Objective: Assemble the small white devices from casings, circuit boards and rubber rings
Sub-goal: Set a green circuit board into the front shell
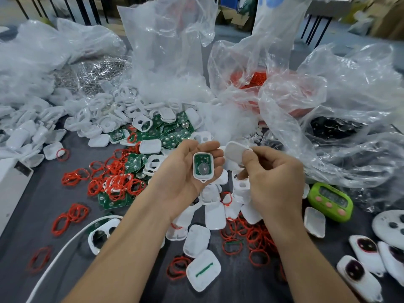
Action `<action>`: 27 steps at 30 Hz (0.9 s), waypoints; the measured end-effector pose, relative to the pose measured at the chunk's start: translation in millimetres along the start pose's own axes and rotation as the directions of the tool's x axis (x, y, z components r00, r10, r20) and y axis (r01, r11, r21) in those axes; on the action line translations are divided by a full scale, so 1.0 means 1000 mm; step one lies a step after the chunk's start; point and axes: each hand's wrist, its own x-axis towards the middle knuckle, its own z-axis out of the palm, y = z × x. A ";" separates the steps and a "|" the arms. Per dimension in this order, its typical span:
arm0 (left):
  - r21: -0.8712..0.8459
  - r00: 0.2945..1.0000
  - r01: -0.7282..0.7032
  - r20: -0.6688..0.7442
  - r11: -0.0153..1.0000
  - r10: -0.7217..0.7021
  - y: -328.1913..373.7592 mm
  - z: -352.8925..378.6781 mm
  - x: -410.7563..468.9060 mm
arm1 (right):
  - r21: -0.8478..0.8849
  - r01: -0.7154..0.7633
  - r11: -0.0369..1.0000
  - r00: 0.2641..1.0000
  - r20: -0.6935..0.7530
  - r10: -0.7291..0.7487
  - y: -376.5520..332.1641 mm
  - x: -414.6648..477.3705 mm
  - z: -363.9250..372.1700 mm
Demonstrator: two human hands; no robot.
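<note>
Two hands working above the cluttered grey table (32,204).
My left hand (185,171) is cradling the board-filled casing (203,168) on loosely curled fingers (green side up); my right hand (273,180) is pinching a white cover (235,153) just beside it.

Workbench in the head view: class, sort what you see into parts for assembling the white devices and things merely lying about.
Job parts: casing with board in left hand; cover in right hand; red rubber rings; green boards.

Lying about: green timer; white cable; plastic bags.
</note>
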 end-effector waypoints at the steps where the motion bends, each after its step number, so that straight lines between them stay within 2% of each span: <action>1: 0.010 1.000 0.003 -0.006 1.000 -0.003 -0.001 0.001 0.000 | -0.096 0.107 0.990 0.991 -0.066 -0.114 0.000 -0.002 0.000; 3: 0.008 1.000 0.004 -0.019 1.000 -0.004 -0.003 0.003 0.000 | -0.289 0.274 0.917 0.941 -0.114 -0.317 -0.003 -0.008 0.004; 6: -0.038 1.000 -0.010 -0.026 0.999 0.009 -0.005 0.006 -0.001 | -0.348 0.365 0.864 0.912 -0.054 -0.407 -0.003 -0.013 0.008; 9: -0.040 1.000 -0.009 -0.021 0.999 0.008 -0.003 0.005 -0.002 | -0.257 0.323 0.911 0.942 -0.006 -0.336 -0.004 -0.015 0.010; 12: -0.006 0.999 -0.009 -0.032 1.000 0.009 -0.001 0.004 -0.005 | -0.149 0.210 0.966 0.977 0.062 -0.202 -0.005 -0.014 0.009; 15: 0.020 1.000 0.002 -0.008 1.000 -0.002 -0.003 0.005 -0.004 | -0.043 0.110 0.993 0.982 0.162 -0.101 -0.002 -0.011 0.008; 18: 0.051 1.000 -0.004 0.011 0.999 0.004 -0.004 0.006 -0.003 | -0.019 0.108 0.994 0.974 0.201 -0.102 0.001 -0.010 0.008; 22: 0.057 1.000 -0.014 0.005 0.998 0.014 -0.004 0.007 -0.004 | -0.086 0.152 0.985 0.969 0.211 -0.131 0.003 -0.008 0.006; 27: -0.008 0.999 0.012 0.030 1.000 -0.012 -0.002 0.005 -0.005 | -0.074 0.189 0.979 0.972 0.155 -0.176 0.004 -0.003 -0.001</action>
